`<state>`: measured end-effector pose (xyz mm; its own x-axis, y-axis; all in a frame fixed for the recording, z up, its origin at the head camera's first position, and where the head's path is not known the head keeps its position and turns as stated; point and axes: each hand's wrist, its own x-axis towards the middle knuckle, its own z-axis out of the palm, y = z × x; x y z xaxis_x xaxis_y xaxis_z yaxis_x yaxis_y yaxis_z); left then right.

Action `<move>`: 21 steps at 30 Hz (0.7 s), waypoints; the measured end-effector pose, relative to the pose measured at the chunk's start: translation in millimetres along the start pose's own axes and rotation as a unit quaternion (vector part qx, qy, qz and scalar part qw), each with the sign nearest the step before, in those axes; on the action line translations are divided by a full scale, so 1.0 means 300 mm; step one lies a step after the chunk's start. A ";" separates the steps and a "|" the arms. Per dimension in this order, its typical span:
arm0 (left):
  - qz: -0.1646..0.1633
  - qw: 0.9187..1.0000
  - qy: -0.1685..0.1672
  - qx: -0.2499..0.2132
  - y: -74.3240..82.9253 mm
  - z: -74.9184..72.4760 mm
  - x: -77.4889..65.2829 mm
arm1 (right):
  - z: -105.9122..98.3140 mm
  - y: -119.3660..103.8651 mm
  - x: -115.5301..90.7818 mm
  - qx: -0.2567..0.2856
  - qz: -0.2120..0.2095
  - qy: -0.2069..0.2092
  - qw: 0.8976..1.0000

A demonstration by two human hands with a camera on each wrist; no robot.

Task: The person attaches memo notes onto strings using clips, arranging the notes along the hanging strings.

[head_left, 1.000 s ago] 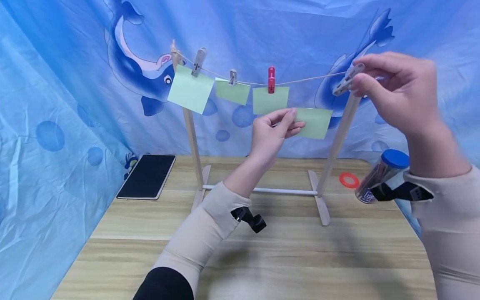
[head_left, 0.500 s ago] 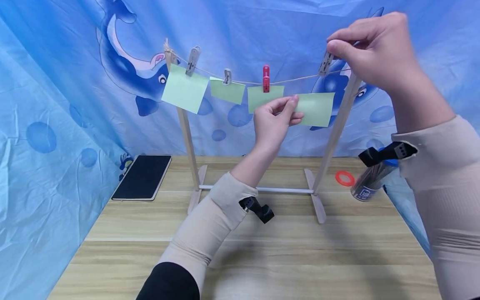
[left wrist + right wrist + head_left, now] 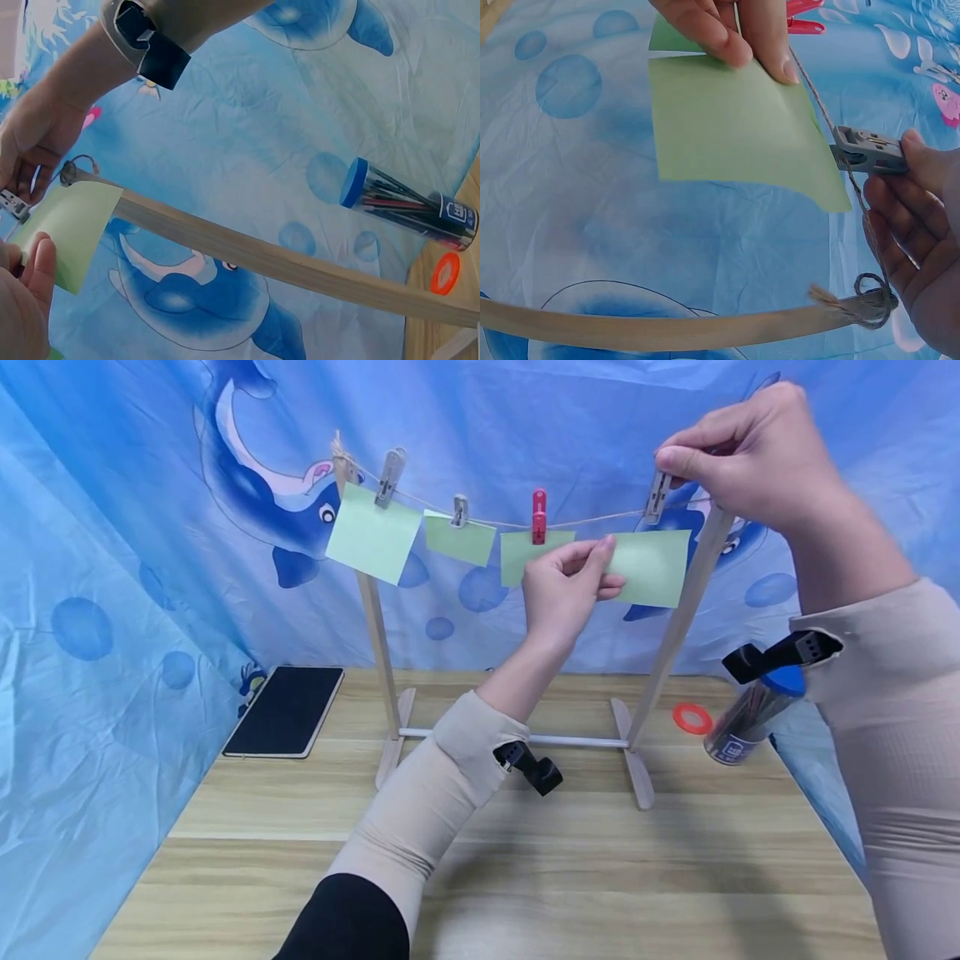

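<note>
My left hand (image 3: 562, 593) pinches a green paper sheet (image 3: 652, 568) by its left edge, just below the string (image 3: 600, 518). My right hand (image 3: 757, 468) holds a grey clothespin (image 3: 658, 497) by its upper end. In the right wrist view, the tip of that clothespin (image 3: 870, 151) meets the string beside the paper's edge; whether it bites the paper I cannot tell. Farther left on the string, a large grey clothespin (image 3: 391, 477), a small grey clothespin (image 3: 460, 510) and a red clothespin (image 3: 539, 517) hold green papers (image 3: 372, 535).
The string runs between two wooden posts (image 3: 697, 572) of a stand with a white crossbar (image 3: 573, 742). On the table (image 3: 645, 877) lie a black notebook (image 3: 285, 712) and a red ring (image 3: 692, 718). Near the ring is a blue-lidded clear jar (image 3: 738, 731).
The right hand has brought the grey clothespin left and down onto the string, its tip now pointing down. The left hand has raised the paper up and to the right, close below the string.
</note>
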<state>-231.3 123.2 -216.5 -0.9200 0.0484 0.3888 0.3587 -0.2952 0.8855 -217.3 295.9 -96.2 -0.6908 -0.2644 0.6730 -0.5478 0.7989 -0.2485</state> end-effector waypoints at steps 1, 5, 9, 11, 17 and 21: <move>0.000 1.000 0.002 0.002 0.002 0.003 0.001 | -0.001 -0.001 0.000 -0.004 -0.003 -0.002 1.000; -0.004 1.000 0.011 -0.002 0.010 0.013 0.006 | -0.004 -0.005 0.002 -0.009 -0.010 -0.015 1.000; -0.008 1.000 0.013 -0.015 0.013 0.019 0.009 | -0.005 -0.005 0.003 -0.010 -0.017 -0.028 0.999; -0.007 1.000 0.013 -0.024 0.013 0.022 0.009 | -0.004 -0.002 0.004 -0.011 -0.017 -0.036 0.999; -0.006 0.999 0.018 -0.039 0.010 0.028 0.006 | -0.009 0.008 0.003 -0.013 -0.001 -0.054 0.998; -0.004 0.999 0.019 -0.043 0.010 0.033 0.006 | -0.012 0.011 -0.002 -0.013 0.000 -0.065 0.998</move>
<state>-230.2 131.8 -210.7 -0.9289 0.0159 0.3699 0.3373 -0.3756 0.8633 -217.1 300.8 -95.0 -0.7470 -0.3319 0.5760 -0.5371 0.8119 -0.2288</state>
